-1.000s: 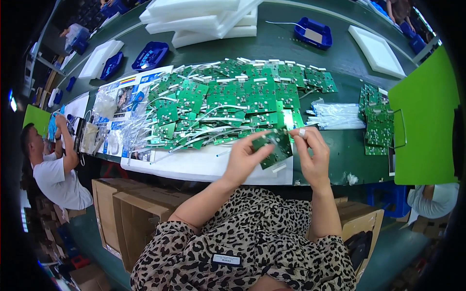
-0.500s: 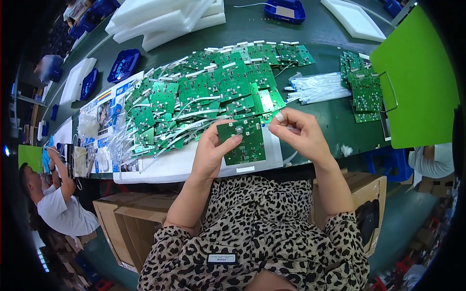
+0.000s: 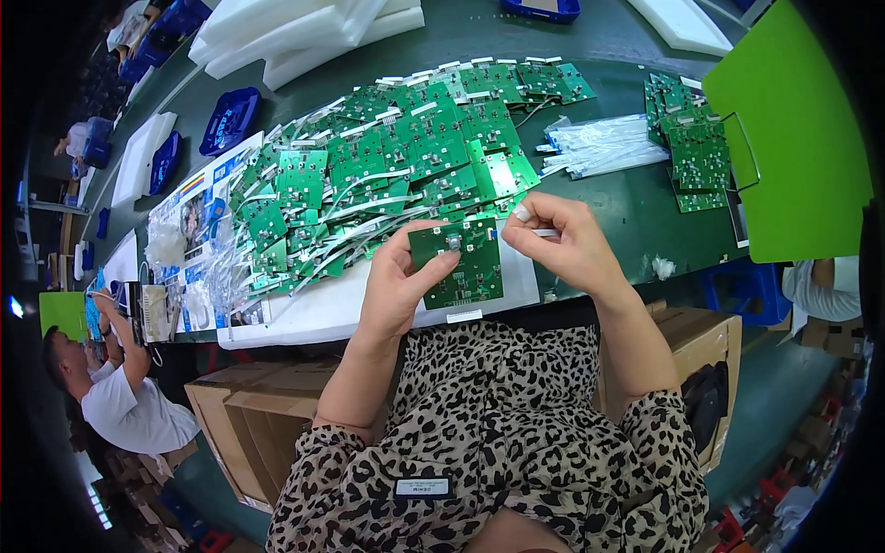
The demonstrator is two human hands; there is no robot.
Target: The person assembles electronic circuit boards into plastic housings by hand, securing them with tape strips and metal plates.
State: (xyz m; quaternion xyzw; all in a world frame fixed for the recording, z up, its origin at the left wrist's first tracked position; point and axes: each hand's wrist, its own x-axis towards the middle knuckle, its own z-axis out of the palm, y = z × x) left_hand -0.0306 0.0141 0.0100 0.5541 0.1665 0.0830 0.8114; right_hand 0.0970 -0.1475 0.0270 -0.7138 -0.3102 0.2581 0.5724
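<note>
My left hand (image 3: 395, 281) grips a green circuit board (image 3: 470, 281) by its left edge, with the thumb lying on its face near a small round metal part. The board is held tilted above the white sheet (image 3: 369, 320) at the table's near edge. Just right of the board's upper corner, my right hand (image 3: 567, 241) is closed in a pinch. A short piece of white flat cable (image 3: 546, 232) shows at its fingers; the rest is hidden by the hand. One of its fingertips has a white cover (image 3: 523, 213).
Beyond my hands spreads a large heap of circuit boards (image 3: 369, 152) with white flat cables. A bundle of white cables (image 3: 604, 146) lies right of it, beside more boards (image 3: 698, 157) and a lime-green panel (image 3: 793, 138). White foam sheets (image 3: 277, 37) and blue trays (image 3: 230, 120) stand farther back.
The view has shifted slightly. My left hand keeps its hold on the board, and my right hand remains pinched beside it, with more of the white cable showing at its fingers.
</note>
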